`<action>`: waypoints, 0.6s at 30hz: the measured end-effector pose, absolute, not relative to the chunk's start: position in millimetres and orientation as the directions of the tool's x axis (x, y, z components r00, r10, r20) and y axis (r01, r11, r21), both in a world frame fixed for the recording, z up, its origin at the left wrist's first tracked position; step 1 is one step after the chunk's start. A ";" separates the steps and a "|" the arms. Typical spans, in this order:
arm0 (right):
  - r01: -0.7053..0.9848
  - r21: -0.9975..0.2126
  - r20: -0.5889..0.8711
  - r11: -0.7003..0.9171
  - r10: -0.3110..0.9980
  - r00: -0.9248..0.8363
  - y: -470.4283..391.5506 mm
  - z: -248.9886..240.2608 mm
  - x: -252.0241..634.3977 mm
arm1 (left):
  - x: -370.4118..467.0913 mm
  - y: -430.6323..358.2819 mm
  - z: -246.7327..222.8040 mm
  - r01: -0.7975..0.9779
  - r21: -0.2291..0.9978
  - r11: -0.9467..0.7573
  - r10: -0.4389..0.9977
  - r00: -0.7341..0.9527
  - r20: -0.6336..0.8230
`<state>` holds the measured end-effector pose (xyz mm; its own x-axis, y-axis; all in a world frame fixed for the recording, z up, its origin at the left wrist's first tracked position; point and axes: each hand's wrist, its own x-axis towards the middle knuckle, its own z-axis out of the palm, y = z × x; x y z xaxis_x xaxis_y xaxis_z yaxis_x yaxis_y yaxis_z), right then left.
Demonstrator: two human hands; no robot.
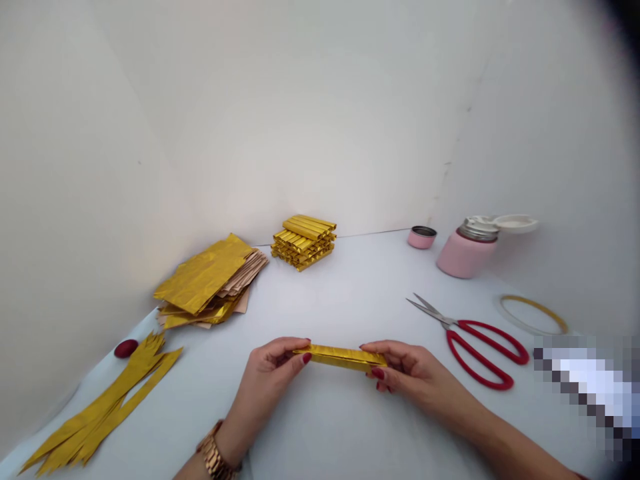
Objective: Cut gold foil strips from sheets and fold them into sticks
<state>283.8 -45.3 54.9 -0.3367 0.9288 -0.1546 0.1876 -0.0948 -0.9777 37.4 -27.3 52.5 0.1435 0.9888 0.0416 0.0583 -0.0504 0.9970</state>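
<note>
Between my two hands, a folded strip of gold foil paper [341, 357] is stretched out level above the table. My left hand [280, 363] pinches its left end between thumb and fingers. At the opposite end, my right hand [405, 368] grips the strip the same way. A stack of folded gold paper strips [305, 241] sits by the back wall. On the left lie a pile of gold paper sheets [205, 273] with brown backs and a bundle of cut gold strips [100, 413].
Red-handled scissors [457, 323] lie partly spread to the right, beside a roll of tape [537, 312]. Behind them stand a pink bottle [467, 253] with its white lid up and a pink cap [422, 238]. A dark red round object [126, 348] is at left. A pixelated patch [590, 383] covers something at right.
</note>
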 end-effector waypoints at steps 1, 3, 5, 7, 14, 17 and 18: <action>0.196 -0.977 -0.144 -0.083 0.935 -0.325 -45.6 56.1 283.4 | 37.6 -27.6 53.0 0.062 0.997 -0.047 0.988 0.150 0.038; 0.216 -0.975 -0.125 -0.059 0.944 -0.304 -45.8 57.7 282.5 | 37.9 -28.4 53.1 0.064 0.997 -0.044 0.985 0.170 0.032; 0.228 -0.973 -0.111 -0.042 0.949 -0.296 -45.6 58.1 282.2 | 37.8 -28.6 51.8 0.067 0.997 -0.037 0.981 0.191 0.023; 0.230 -0.972 -0.105 -0.035 0.948 -0.299 -45.1 57.3 282.5 | 37.6 -28.3 49.7 0.088 0.996 -0.028 0.978 0.207 0.009; 0.237 -0.971 -0.099 -0.016 0.934 -0.343 -46.3 54.1 281.9 | 39.9 -31.3 51.4 0.231 0.935 -0.270 0.931 0.312 0.192; 0.257 -0.966 -0.081 0.016 0.929 -0.361 -47.7 54.2 279.3 | 41.3 -34.1 53.0 0.285 0.906 -0.313 0.907 0.374 0.196; 0.266 -0.964 -0.073 0.028 0.929 -0.364 -47.8 54.1 278.6 | 41.2 -34.5 52.7 0.290 0.905 -0.311 0.905 0.382 0.189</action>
